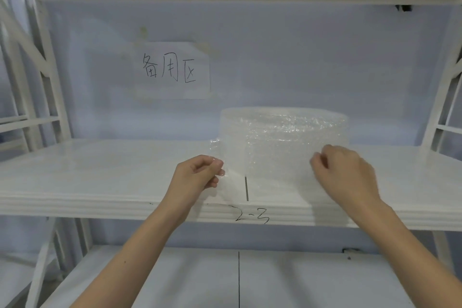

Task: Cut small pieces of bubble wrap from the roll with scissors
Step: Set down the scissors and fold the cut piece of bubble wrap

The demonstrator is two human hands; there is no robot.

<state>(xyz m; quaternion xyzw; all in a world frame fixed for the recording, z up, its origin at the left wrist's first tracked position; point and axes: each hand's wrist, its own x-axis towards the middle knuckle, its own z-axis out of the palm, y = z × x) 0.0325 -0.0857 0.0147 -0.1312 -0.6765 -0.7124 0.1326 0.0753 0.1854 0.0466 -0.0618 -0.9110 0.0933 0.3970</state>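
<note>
A roll of clear bubble wrap stands upright on the white shelf, a little right of centre. Its loose end hangs out toward the front edge. My left hand pinches the left edge of that loose sheet between thumb and fingers. My right hand is curled against the right side of the sheet, low on the roll; whether it grips the wrap is hard to tell. No scissors are in view.
A paper sign with handwritten characters is taped to the back wall. The shelf's front edge bears a handwritten mark. A lower shelf lies below, and white rack uprights frame both sides.
</note>
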